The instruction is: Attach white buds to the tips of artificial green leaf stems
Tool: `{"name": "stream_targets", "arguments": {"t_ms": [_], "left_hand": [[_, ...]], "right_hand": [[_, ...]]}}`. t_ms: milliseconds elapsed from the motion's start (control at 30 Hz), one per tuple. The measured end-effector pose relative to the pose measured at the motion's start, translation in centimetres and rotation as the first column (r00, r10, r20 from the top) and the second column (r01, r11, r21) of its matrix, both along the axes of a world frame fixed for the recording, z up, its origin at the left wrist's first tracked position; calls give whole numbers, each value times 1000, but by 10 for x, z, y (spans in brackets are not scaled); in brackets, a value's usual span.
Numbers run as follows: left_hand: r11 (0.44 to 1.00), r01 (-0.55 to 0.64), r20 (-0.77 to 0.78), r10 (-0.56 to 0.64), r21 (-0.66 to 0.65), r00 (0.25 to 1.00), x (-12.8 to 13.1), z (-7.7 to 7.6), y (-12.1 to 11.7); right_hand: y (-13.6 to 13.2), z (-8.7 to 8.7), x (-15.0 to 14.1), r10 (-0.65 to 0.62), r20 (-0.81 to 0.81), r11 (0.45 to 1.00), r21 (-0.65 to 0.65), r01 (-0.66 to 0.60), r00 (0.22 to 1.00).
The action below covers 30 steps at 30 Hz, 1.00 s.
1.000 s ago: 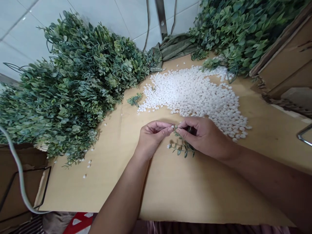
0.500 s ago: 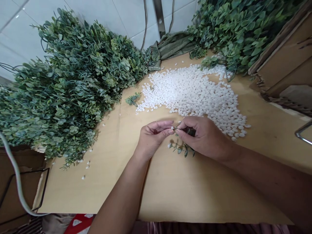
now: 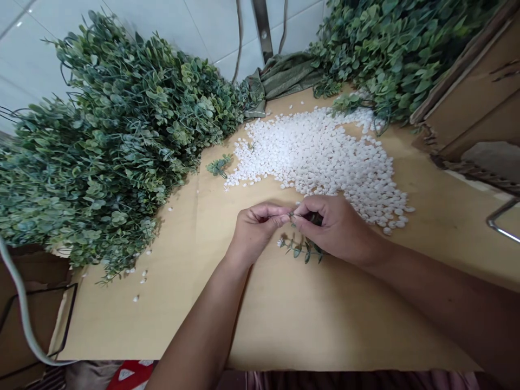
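Observation:
My right hand (image 3: 335,225) is closed round a small artificial leaf sprig (image 3: 298,250), whose leafy stem hangs below the fingers with a white piece at one tip. Thumb and fingertips of my left hand (image 3: 260,225) are pinched together at another tip of the sprig, meeting the right fingertips. Whatever small piece sits between the left fingertips is mostly covered. Just beyond the hands spreads a heap of small white pieces (image 3: 320,151) on the cardboard tabletop (image 3: 325,319).
A big pile of green artificial foliage (image 3: 122,141) fills the left side, and more foliage (image 3: 406,54) stands at the back right. A loose sprig (image 3: 219,165) lies by the heap's left end. Cardboard (image 3: 475,92) rises at right; a white cable (image 3: 24,309) hangs at left.
My left thumb and fingers have closed together over the sprig's tip, where a white piece showed before. The view has shifted slightly; the right hand keeps its hold.

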State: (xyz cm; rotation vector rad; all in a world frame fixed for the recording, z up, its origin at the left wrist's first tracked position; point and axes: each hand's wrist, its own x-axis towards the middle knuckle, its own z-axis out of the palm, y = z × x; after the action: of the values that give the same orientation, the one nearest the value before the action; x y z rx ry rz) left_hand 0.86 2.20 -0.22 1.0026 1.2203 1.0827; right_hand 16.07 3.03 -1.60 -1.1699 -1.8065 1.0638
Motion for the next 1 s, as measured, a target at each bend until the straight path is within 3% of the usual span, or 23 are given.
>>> {"name": "stream_targets", "arguments": {"t_ms": [133,267,467,700,800,900,1000], "left_hand": [[999,46,-1,-46,24,999,-1,0,2],[998,64,13,-64,15,998,-5,1,2],[1000,14,-49,-14,-9,999,-13,4,2],[990,143,-19,-143,6,990,1,-1,-2],[985,172,22,-172,-1,985,7,0,-4],[982,186,68,-185,-6,980,9,5,-7],[985,171,114,-167,-25,979,8,7,-9]], "right_hand": [[1,0,-1,9,-29,1000,-6,-9,1000],[5,4,-1,17,-161,999,-43,-24,987],[12,8,3,-143,-352,977,-199,75,925],[7,12,1,-107,-495,968,-251,-24,862],[2,17,3,-14,-508,969,-219,-114,861],[-4,25,7,205,-481,962,-63,-266,852],[-8,36,14,448,-440,889,125,-441,778]]}}
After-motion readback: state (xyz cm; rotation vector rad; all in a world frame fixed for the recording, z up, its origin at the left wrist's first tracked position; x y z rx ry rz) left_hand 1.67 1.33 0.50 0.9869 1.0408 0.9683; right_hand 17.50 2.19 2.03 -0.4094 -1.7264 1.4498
